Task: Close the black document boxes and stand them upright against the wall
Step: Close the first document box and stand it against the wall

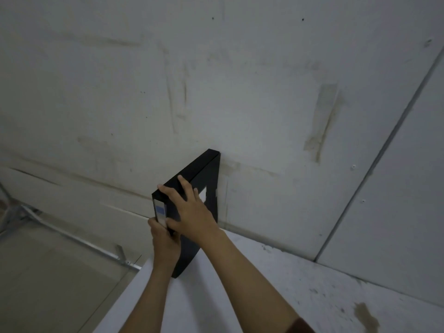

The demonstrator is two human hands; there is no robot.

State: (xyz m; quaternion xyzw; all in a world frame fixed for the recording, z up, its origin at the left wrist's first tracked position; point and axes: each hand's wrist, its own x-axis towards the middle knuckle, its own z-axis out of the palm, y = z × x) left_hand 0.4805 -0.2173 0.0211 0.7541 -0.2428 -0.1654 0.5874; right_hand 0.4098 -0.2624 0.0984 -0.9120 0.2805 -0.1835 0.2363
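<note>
One black document box stands upright on the white table, its far end touching the wall. It looks closed, with a silver and blue label on the spine facing me. My left hand grips the lower part of the spine from the left. My right hand lies flat over the top edge and right face, fingers spread. No other box is in view.
The table's left edge runs close to the box, with floor and a metal frame below. A wall panel seam slants down at the right. Stains mark the tabletop at the right.
</note>
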